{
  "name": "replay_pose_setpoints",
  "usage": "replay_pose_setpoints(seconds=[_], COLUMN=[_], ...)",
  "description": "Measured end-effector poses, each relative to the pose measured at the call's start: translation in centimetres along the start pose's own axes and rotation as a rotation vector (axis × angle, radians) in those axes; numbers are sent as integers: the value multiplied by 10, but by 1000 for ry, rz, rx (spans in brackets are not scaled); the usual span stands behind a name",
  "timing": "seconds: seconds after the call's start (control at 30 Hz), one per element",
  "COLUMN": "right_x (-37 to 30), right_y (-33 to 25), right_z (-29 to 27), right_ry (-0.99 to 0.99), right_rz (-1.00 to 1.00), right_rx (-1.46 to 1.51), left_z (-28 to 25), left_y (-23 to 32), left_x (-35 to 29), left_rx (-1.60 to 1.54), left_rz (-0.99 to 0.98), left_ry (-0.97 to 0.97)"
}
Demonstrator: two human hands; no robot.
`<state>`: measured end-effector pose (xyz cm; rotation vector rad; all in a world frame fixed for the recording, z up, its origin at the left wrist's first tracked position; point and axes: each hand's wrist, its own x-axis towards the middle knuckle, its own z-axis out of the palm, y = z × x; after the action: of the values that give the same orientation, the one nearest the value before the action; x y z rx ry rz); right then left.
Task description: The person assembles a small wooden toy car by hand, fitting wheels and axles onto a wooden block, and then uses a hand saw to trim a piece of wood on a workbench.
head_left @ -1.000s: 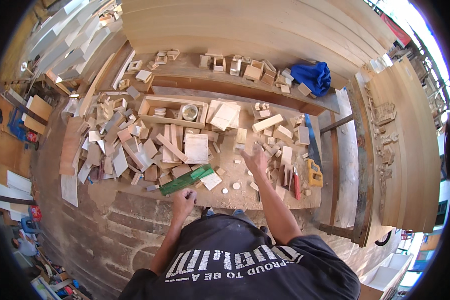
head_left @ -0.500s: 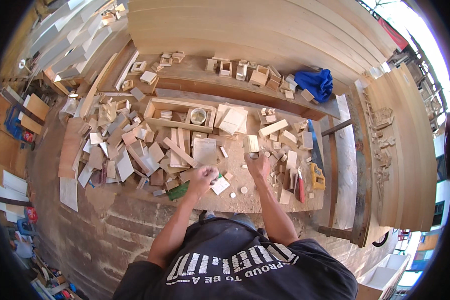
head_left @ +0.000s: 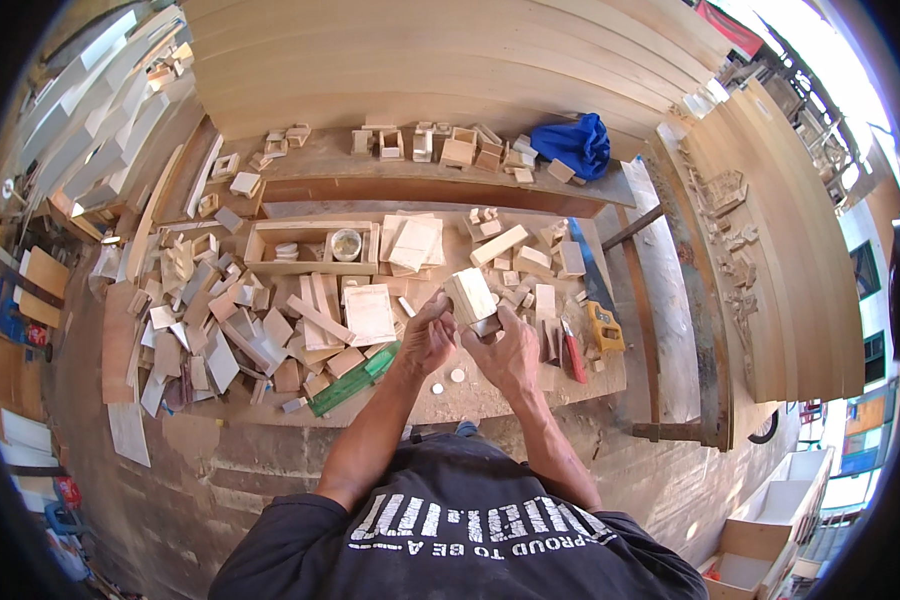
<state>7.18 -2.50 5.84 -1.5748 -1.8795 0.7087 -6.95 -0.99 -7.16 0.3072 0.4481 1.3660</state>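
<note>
A pale wooden block (head_left: 469, 294) is held up over the bench in front of me, tilted, its upper faces showing. My right hand (head_left: 511, 350) grips its lower right side, thumb and fingers closed. My left hand (head_left: 427, 338) is curled against the block's left edge, fingertips touching it. Whether a small thing also sits in the left palm I cannot make out. Below the hands lie small round wooden discs (head_left: 457, 375) on the dusty bench top (head_left: 425, 405). A green flat tool (head_left: 355, 380) lies by my left forearm, and red-handled pliers (head_left: 573, 355) right of my right hand.
A heap of wood offcuts (head_left: 215, 330) covers the bench's left. Behind stand a divided wooden box (head_left: 260, 265) with a tub (head_left: 346, 245) and stacked thin boards (head_left: 415, 243). A yellow tool (head_left: 604, 327) and a saw (head_left: 592, 265) lie right. Blue cloth (head_left: 575, 147) sits on the back shelf.
The right hand has lifted the block off the bench toward me. My left hand has come from apart to the block's left side. The view has shifted right.
</note>
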Motion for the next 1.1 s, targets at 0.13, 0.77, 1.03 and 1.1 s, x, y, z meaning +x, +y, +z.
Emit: replay_pose_setpoints(seconds=[0.13,0.77,1.03,1.1], right_x=[-5,-2,1,1], right_y=[2,18,23,29], right_z=[-9,-21,-21,-18], right_ry=[20,-51,-77,-76], right_rz=[26,9,-70,-55], right_rx=[41,374,367,540], left_z=[22,53,59,66], left_y=[-1,24,35,38], left_x=[-5,-11,-15,-18], left_rx=[57,7,111,184], left_rz=[22,104,124,163], left_ry=[-69,-73,-59,-67])
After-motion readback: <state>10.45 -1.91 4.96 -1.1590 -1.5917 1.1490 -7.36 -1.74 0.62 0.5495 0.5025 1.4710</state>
